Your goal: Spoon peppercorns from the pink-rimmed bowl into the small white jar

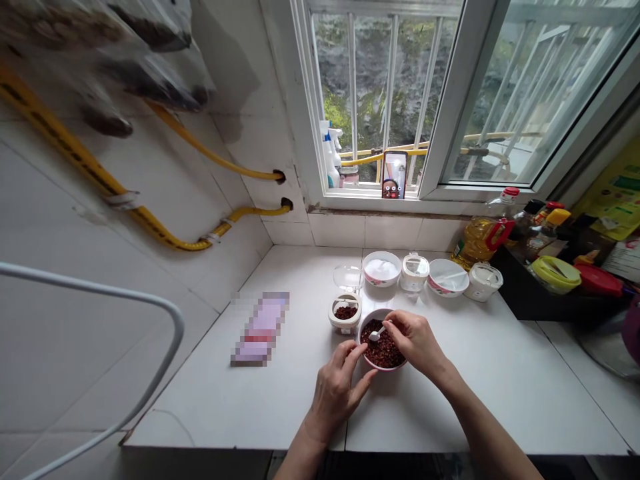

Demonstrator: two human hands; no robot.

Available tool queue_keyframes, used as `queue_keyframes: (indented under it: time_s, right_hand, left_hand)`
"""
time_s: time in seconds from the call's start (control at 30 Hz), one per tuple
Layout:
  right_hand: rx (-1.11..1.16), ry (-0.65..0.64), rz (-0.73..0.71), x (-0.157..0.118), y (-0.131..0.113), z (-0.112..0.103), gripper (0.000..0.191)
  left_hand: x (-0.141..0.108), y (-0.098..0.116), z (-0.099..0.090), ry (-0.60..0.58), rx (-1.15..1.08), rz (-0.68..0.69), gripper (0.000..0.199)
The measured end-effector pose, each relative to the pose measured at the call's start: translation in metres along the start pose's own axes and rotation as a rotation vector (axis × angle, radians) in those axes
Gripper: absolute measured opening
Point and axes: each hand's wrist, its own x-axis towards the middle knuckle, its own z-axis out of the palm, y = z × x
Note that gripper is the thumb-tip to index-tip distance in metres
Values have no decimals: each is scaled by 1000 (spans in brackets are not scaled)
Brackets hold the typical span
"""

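A bowl of dark red dried bits [387, 355] stands on the white tiled counter, near its middle. My right hand [413, 340] pinches the handle of a small white spoon [375, 336], whose tip rests in the bits. My left hand [339, 383] is at the bowl's left and front side, fingers apart, fingertips at the rim. Just behind and left of the bowl is a small white jar [345, 323] with similar red bits in it, its clear lid [348, 277] raised behind.
Behind stand a bowl of white powder [382, 269], a lidded jar [414, 272], another bowl [448, 278] and a second jar [484, 282]. An oil bottle [480, 233] and condiments are at right. A blurred purple packet [261, 330] lies left. A phone [395, 175] leans at the window.
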Motion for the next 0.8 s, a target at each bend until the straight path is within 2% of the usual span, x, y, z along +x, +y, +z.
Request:
queue_keyframes:
  time_s: [0.1,0.2,0.4,0.6,0.8]
  right_hand:
    - [-37,41,-50,-1,5,4,21]
    - [-230,91,-110,-3,11,4,27]
    - [-484,68,-212,-3,17,4,32]
    - [-435,115,-185,-1,17,-2,36]
    - [-304,164,-27,0,22,-7,37]
  left_hand:
    - [0,0,0,-3,-11,-7,30]
    - [-1,-1,0,-13,-9,-15,31]
    - [-1,-2,1,-18,-8,-5,32]
    - [-1,-2,1,-44,-2,-13,32]
    - [-2,-1,-1,-69,-13,-36,32]
